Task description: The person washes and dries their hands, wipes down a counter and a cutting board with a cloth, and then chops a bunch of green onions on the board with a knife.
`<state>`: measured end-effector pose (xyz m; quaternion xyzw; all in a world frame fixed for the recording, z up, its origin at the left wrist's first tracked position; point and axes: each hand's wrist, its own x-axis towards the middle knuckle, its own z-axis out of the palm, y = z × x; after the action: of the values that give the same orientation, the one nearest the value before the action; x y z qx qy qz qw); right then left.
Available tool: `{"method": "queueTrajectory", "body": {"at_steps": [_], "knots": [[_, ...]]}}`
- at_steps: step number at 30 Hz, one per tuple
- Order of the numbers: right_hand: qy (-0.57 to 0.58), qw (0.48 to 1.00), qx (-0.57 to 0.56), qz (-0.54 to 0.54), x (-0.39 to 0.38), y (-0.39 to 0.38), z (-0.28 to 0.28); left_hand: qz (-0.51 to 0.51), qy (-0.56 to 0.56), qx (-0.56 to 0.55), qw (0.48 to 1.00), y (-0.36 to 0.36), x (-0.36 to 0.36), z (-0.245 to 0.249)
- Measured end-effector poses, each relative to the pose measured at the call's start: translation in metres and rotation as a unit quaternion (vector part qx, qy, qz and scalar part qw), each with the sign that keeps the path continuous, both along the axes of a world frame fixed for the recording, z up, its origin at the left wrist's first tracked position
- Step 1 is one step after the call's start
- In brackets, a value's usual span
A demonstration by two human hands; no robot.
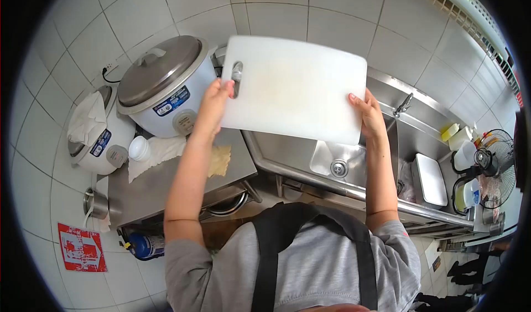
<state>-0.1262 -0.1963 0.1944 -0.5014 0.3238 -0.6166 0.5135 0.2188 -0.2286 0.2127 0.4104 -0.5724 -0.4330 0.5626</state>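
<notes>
A white cutting board (296, 88) with a handle slot near its left end is held up in front of me, over the counter and sink. My left hand (213, 105) grips its left edge, the thumb beside the slot. At the opposite edge, my right hand (368, 116) has its thumb on the face of the board and its other fingers behind. Below the board lies the steel sink basin (354, 165) with a round drain. The board hides part of the counter and wall.
Two rice cookers, a large one (166, 91) and a smaller one (102, 135), stand at left by a white cup (139, 148) and cloths. To the right are a faucet (402, 106), a rectangular metal tray (430, 179) and a fan (495, 168). Dark-clothed legs show at lower right.
</notes>
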Motion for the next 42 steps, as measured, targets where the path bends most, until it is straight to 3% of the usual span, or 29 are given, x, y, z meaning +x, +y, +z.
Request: {"method": "queueTrajectory", "body": {"at_steps": [6,13,15,16,17,18,19,20,21,24,25,27,29,30,31,33,34,36,39,40,42], "knots": [[0.002,0.996,0.087,-0.022,-0.013,-0.035,-0.08,0.01,0.021,0.048,0.999,-0.019,-0.019,-0.073],[-0.068,0.988,0.109,-0.088,-0.024,-0.051,-0.132,0.042,-0.005,-0.007,0.999,-0.032,-0.034,-0.118],[-0.047,0.984,0.071,-0.155,-0.031,-0.051,-0.139,0.01,-0.086,0.099,0.991,-0.024,-0.007,-0.124],[-0.028,0.98,0.064,-0.188,-0.04,-0.054,-0.144,0.06,-0.282,0.101,0.952,-0.023,0.02,-0.138],[-0.029,0.983,0.051,-0.176,-0.049,-0.053,-0.142,0.079,-0.284,0.116,0.949,-0.016,0.039,-0.165],[-0.012,0.977,0.045,-0.206,-0.047,-0.042,-0.126,0.192,-0.473,0.122,0.851,-0.007,0.058,-0.195],[-0.007,0.975,0.053,-0.216,-0.057,-0.041,-0.127,0.287,-0.638,0.119,0.705,0.001,0.073,-0.217],[-0.047,0.977,0.031,-0.205,-0.065,-0.041,-0.128,0.32,-0.625,0.202,0.683,0.008,0.069,-0.229],[-0.057,0.98,0.041,-0.189,-0.071,-0.037,-0.123,0.322,-0.627,0.207,0.679,0.015,0.067,-0.237],[-0.065,0.973,0.04,-0.218,-0.076,-0.029,-0.114,0.267,-0.594,0.121,0.749,0.001,0.056,-0.262],[-0.084,0.972,0.048,-0.213,-0.078,-0.023,-0.116,0.259,-0.595,0.124,0.751,-0.01,0.05,-0.275],[-0.104,0.971,0.049,-0.211,-0.079,-0.021,-0.114,0.223,-0.391,0.065,0.891,-0.058,0.027,-0.285],[-0.149,0.958,0.071,-0.234,-0.081,-0.018,-0.115,0.134,-0.352,0.104,0.92,-0.082,-0.018,-0.25],[-0.149,0.956,0.068,-0.243,-0.083,-0.016,-0.115,0.102,-0.515,0.017,0.851,-0.098,-0.041,-0.271],[-0.157,0.955,0.064,-0.242,-0.087,-0.014,-0.114,0.069,-0.654,-0.072,0.75,-0.111,-0.068,-0.295],[-0.162,0.954,0.058,-0.246,-0.097,-0.006,-0.118,-0.017,-0.54,0.01,0.841,-0.086,-0.116,-0.312],[-0.145,0.951,0.055,-0.267,-0.105,0.001,-0.121,-0.023,-0.538,0.007,0.843,-0.083,-0.124,-0.311],[-0.13,0.946,0.048,-0.294,-0.12,0.003,-0.122,-0.146,-0.599,-0.075,0.784,-0.087,-0.131,-0.305],[-0.128,0.949,0.055,-0.284,-0.135,0.028,-0.128,-0.216,-0.543,-0.021,0.811,-0.113,-0.127,-0.299],[-0.123,0.939,0.062,-0.315,-0.137,0.033,-0.126,-0.218,-0.543,-0.034,0.81,-0.119,-0.125,-0.297],[-0.109,0.92,0.068,-0.37,-0.142,0.044,-0.121,0.138,-0.559,0.117,0.809,-0.135,-0.118,-0.311]]}}
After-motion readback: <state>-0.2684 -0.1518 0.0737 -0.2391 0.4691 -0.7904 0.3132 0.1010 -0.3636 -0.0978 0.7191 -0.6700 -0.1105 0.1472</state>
